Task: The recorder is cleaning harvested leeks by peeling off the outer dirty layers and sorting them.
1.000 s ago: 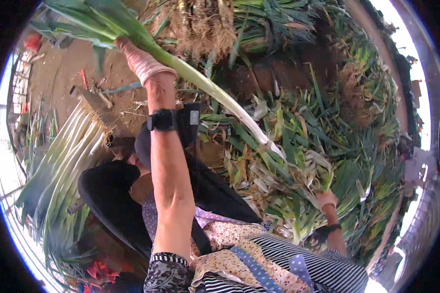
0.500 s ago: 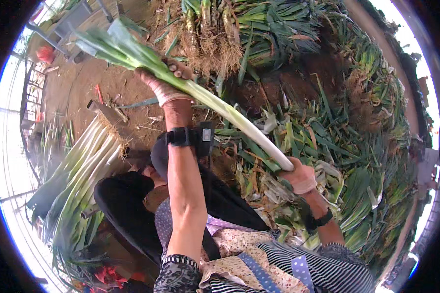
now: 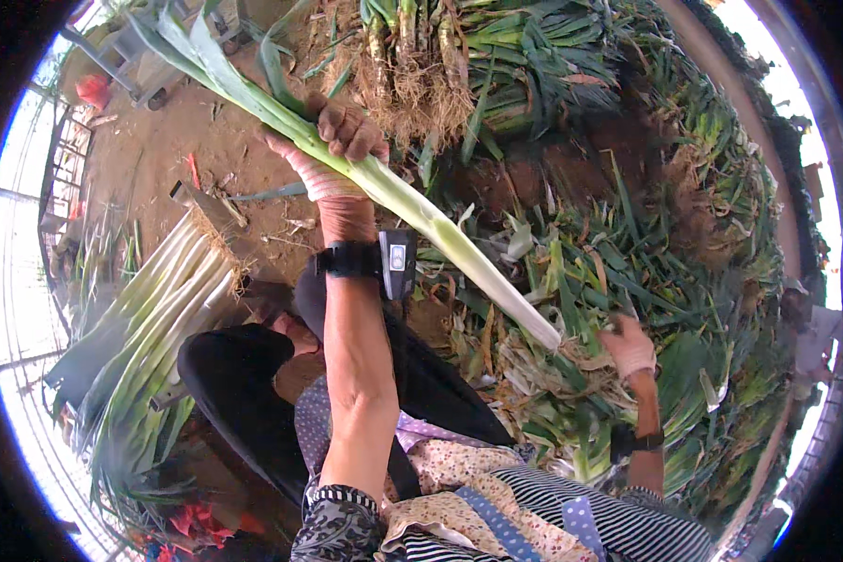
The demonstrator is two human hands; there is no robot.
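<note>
My left hand wraps its fingers round the leek's green part. Beside its white end, my right hand's fingers half-curl, their hold unclear.

left arm: stretched forward | left hand: fingers curled, gripping | right arm: out rightward | right hand: fingers loosely parted

Passable soil upper left, leek (held aslant) barring centre, leaf heap right

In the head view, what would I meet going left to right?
Bundle of pale-stalked leeks → left hand, gripping a single leek → white end of that leek → right hand, apart from it.
</note>
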